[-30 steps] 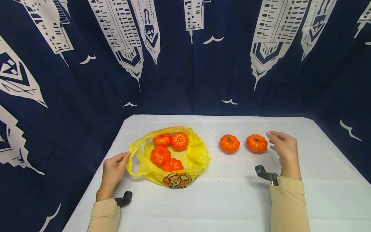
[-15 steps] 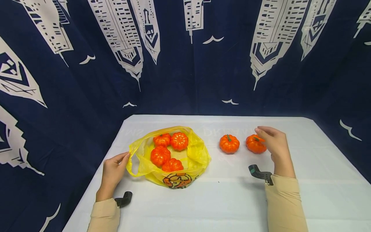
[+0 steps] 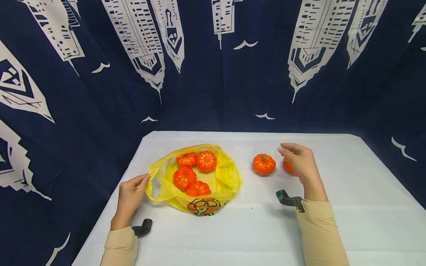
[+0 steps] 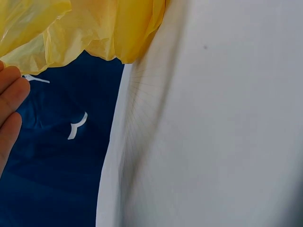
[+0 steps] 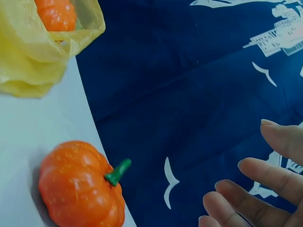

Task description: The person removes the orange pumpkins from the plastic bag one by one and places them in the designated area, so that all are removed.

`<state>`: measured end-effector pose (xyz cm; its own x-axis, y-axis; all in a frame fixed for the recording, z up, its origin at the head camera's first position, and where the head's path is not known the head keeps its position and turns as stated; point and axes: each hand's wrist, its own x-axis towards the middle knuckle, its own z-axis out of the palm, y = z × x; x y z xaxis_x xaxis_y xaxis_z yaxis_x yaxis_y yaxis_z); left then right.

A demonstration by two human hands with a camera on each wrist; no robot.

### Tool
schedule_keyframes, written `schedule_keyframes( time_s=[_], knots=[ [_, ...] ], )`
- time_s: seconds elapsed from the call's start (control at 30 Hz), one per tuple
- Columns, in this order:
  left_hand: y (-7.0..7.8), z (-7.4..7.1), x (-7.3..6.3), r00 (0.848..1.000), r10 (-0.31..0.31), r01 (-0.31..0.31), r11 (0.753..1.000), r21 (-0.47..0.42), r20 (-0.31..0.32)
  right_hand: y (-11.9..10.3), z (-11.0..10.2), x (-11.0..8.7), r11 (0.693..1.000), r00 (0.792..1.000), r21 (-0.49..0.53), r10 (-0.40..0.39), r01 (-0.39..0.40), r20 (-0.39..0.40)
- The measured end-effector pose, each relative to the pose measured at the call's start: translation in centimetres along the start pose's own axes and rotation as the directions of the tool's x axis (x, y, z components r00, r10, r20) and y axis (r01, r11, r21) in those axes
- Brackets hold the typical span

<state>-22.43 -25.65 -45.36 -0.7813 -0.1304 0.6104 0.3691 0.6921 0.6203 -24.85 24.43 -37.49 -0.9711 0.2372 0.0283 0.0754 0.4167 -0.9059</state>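
Note:
A yellow plastic bag [image 3: 229, 177] lies with its mouth spread on the table, several small orange pumpkins [image 3: 184, 178] inside it. At its left side my left hand [image 3: 129, 199] pinches the bag's handle between thumb and fingers. To the right of the bag sits a pumpkin with a green stem [image 3: 263, 164], which the right wrist view also shows close up. Another pumpkin [image 3: 289, 167] beside it is partly hidden behind my right hand [image 3: 301, 162]. That hand hovers over the table with loosely bent fingers and nothing in them.
The table [image 3: 246, 236] has a white cover. Behind and beside it hangs a dark blue cloth [image 3: 213, 96] with white building prints. Each wrist carries a small black camera mount [image 3: 289, 200].
My right hand has moved left, from beside the right-hand pumpkin to in front of it, now covering part of it. My left hand and the bag stay put.

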Motion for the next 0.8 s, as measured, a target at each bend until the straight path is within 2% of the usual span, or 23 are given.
schedule_keyframes(
  time_s=[0.3,0.53,0.8],
  knots=[
    [-0.2,0.1,0.1,1.000,0.022,-0.022,1.000,-0.019,-0.013,-0.3,1.1,0.1,1.000,0.993,0.018,0.009,-0.011,0.117],
    [-0.1,0.1,0.1,1.000,0.013,-0.013,1.000,-0.014,-0.008,-0.5,2.1,0.0,0.998,0.982,0.034,-0.063,0.058,0.176],
    [-0.2,0.0,0.1,1.000,0.005,-0.005,1.000,-0.016,-0.004,-0.8,3.1,0.1,0.996,0.966,0.038,-0.092,0.085,0.243]
  ],
)
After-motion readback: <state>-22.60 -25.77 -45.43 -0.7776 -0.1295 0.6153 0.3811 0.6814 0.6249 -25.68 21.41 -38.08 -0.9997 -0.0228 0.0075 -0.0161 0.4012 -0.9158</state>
